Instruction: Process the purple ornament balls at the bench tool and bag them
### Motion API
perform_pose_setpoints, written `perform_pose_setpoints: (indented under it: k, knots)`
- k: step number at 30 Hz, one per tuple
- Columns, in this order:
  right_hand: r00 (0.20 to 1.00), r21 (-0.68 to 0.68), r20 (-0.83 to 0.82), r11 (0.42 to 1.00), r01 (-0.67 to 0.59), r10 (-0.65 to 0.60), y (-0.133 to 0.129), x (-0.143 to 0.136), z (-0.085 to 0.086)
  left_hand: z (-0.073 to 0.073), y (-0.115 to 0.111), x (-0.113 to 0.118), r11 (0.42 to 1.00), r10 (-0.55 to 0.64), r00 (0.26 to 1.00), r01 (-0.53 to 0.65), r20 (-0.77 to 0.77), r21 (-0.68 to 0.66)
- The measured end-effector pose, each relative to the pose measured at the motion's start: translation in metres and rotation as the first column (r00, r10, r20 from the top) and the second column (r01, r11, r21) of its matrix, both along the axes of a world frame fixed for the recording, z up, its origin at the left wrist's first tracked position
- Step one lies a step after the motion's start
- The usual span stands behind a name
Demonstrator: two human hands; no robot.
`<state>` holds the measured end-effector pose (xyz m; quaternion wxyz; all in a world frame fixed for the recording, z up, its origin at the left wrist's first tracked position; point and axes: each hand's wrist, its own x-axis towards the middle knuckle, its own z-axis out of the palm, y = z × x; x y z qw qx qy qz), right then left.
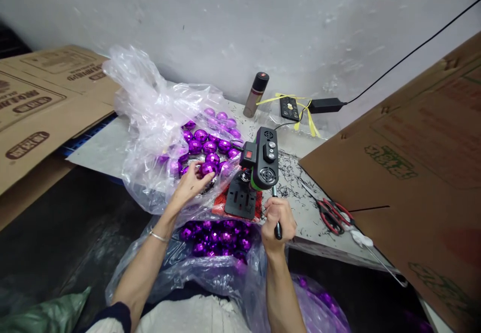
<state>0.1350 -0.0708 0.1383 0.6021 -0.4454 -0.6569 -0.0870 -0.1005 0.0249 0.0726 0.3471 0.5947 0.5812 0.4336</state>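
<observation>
My left hand (193, 180) has its fingers closed round a shiny purple faceted ball (208, 168), at the mouth of a clear plastic bag (145, 107) full of similar balls (209, 146). A black hand-lever press (265, 160) with a red switch stands to the right of that bag. My right hand (278, 220) is wrapped round the lever handle (277, 230) of the press. Under the press's slotted black base plate (240, 196) lies a red sheet (221, 201). More purple balls (223, 237) sit in a second plastic bag on my lap, below the table edge.
Behind the press stand a spray can (256, 95), a small black device (289, 108) with yellow ribbon, and a black power adapter (326, 105). Red-handled scissors (332, 215) lie at the right, among black scraps. Cardboard boxes flank the table (101, 147) left (45, 97) and right (413, 172).
</observation>
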Motion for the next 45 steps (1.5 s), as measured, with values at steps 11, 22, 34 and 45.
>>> perform_pose_setpoints:
  k: [11,22,34,45]
  knots:
    - [0.989,-0.067,-0.147,0.998,0.007,-0.017,0.003,-0.004,0.018,0.004,-0.054,0.059,0.912,0.032,0.636,0.298,0.771,-0.283]
    - [0.997,-0.093,-0.076,0.996,-0.008,0.001,0.000,0.000,0.018,-0.058,-0.045,0.097,0.997,-0.077,0.984,0.073,0.159,0.027]
    - [0.997,-0.071,-0.066,0.997,0.022,-0.027,-0.002,0.000,0.012,-0.078,-0.042,0.101,0.898,-0.223,0.967,0.252,-0.121,0.362]
    - [0.997,0.060,-0.060,0.997,0.049,-0.045,0.005,-0.001,-0.048,-0.080,-0.039,0.103,0.883,-0.220,0.969,0.247,-0.112,0.399]
